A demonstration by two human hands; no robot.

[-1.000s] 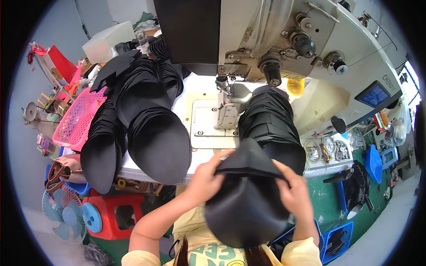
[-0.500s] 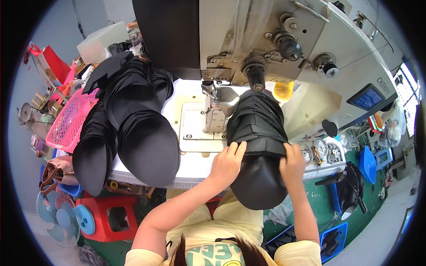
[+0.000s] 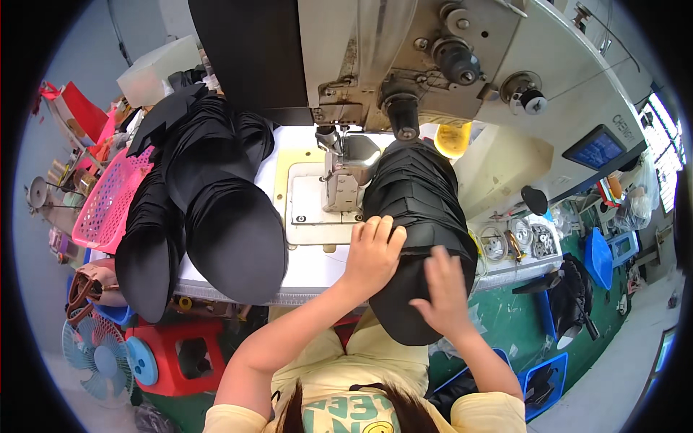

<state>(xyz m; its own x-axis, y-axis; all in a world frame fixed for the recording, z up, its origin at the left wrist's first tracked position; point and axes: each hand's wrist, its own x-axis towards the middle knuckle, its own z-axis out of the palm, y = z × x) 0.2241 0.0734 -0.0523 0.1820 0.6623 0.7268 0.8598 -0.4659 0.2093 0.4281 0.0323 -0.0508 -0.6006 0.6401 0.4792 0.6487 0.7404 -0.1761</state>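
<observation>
A fanned stack of black rounded pieces (image 3: 415, 198) lies right of the sewing machine's needle area, its front end jutting past the table edge toward me. My left hand (image 3: 373, 252) grips the stack's left edge, fingers bent over the top. Above the frontmost piece (image 3: 402, 307), my right hand (image 3: 444, 292) is slightly blurred, with fingers stretched and thumb spread; whether it touches the piece is unclear. The sewing machine's post and presser foot (image 3: 345, 177) stand just left of the stack.
More black pieces lie fanned in overlapping rows (image 3: 234, 238) on the left of the table. Beside them is a pink basket (image 3: 108, 209). A red stool (image 3: 177, 361) and a blue fan (image 3: 101, 361) stand lower left. Blue bins (image 3: 546, 382) sit on the floor at right.
My right hand has left the stack's right edge and moved inward over the front piece, fingers spreading. That piece bulged before and now lies flatter. My left hand stays at the left edge.
</observation>
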